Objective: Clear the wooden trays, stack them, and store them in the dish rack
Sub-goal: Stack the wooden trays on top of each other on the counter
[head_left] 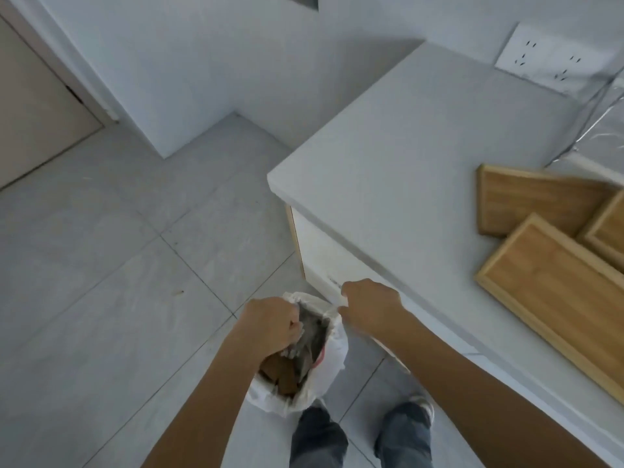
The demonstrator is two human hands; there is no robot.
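- The person stands beside a white counter (398, 157) and reaches both arms down over a white plastic bag (332, 358) on the tiled floor (101, 282).
- The left hand (270, 324) is curled into a fist, pinching the bag's left rim.
- The right hand (369, 307) has its fingers closed on the bag's right rim, pulling the mouth wide.
- Inside the bag lie brown scraps (282, 374) and grey crumpled material (312, 332).
- Three wooden trays rest on the counter's right side, all bare inside: a far tray (526, 201), a near tray (557, 282) overlapping its corner, and a third tray (607, 228) cut off by the frame edge.
- A wall socket (553, 55) sits behind the counter.
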